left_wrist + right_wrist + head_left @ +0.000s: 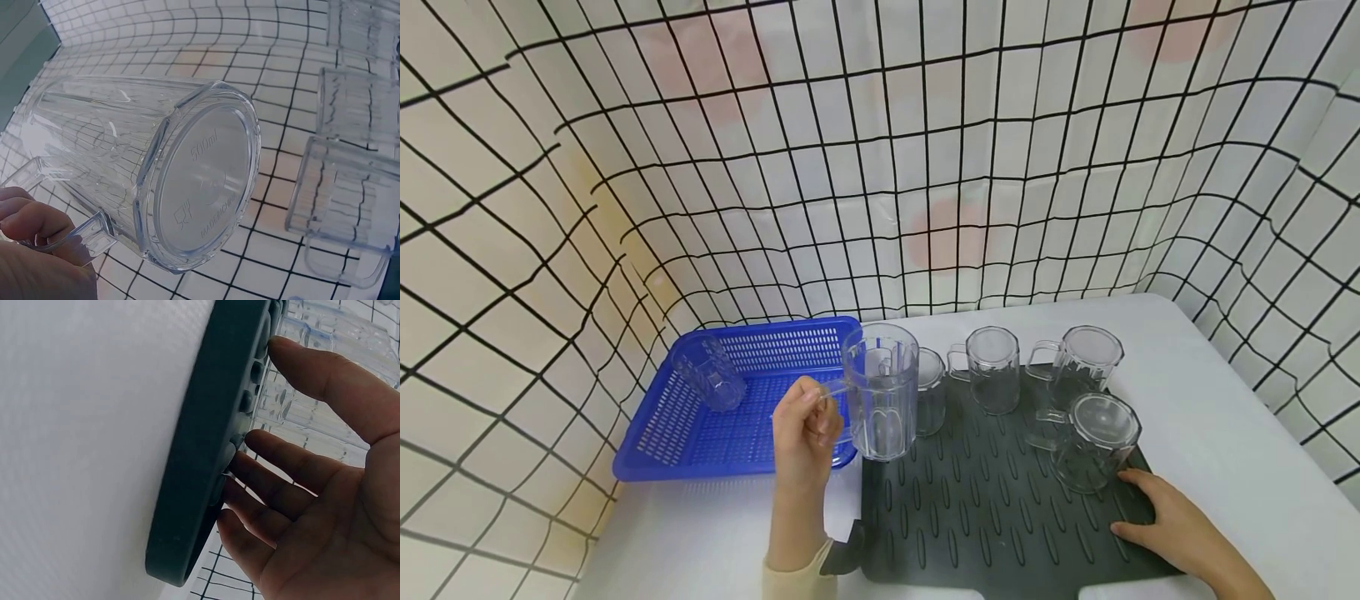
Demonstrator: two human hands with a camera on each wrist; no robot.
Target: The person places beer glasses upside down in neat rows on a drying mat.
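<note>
My left hand [808, 421] grips the handle of a clear faceted mug [883, 396] and holds it upright above the dark drying mat's left side. Its base, marked 500ml, faces the camera in the left wrist view. My right hand [1172, 525], fingers spread, touches the right edge of the ridged drying mat [970, 517]. Just beyond its fingertips [1129, 476] stands another clear mug [1093, 446], upside down on the mat. Behind that are more upturned mugs: one at the right [1078, 367], one in the middle [994, 375], and one partly hidden behind the held mug [931, 400].
A blue plastic basket [700, 475] sits to the left, with a clear mug [711, 375] lying tilted in its back left corner. Below everything is a white table [1210, 400]. Black-gridded white cloth [955, 167] hangs around the back and sides.
</note>
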